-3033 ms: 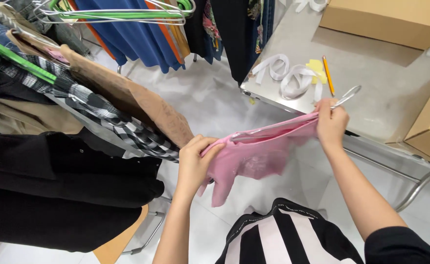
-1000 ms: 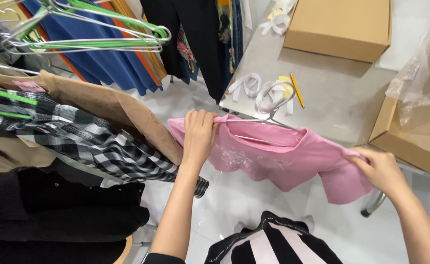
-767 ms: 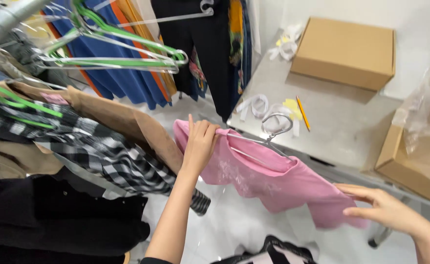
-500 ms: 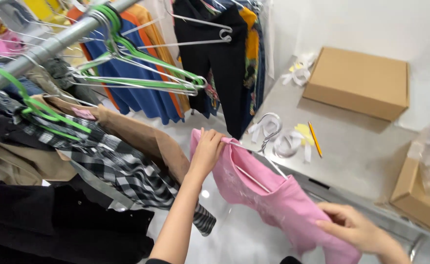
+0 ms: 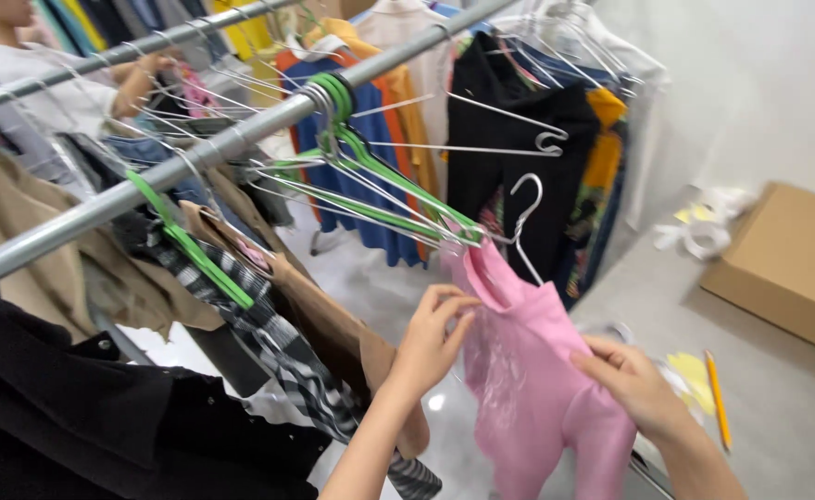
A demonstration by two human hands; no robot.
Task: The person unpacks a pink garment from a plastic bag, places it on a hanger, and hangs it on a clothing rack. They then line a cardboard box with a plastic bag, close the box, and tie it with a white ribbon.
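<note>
The pink garment, spread flat between the hands a second ago, now hangs upright on its wire hanger. Left hand pinches its collar edge; right hand grips its side, below the rail.

I've got one package in sight: a plain brown cardboard box, flat and rectangular, closed. It sits on the grey counter at far right, by the white wall.
</note>
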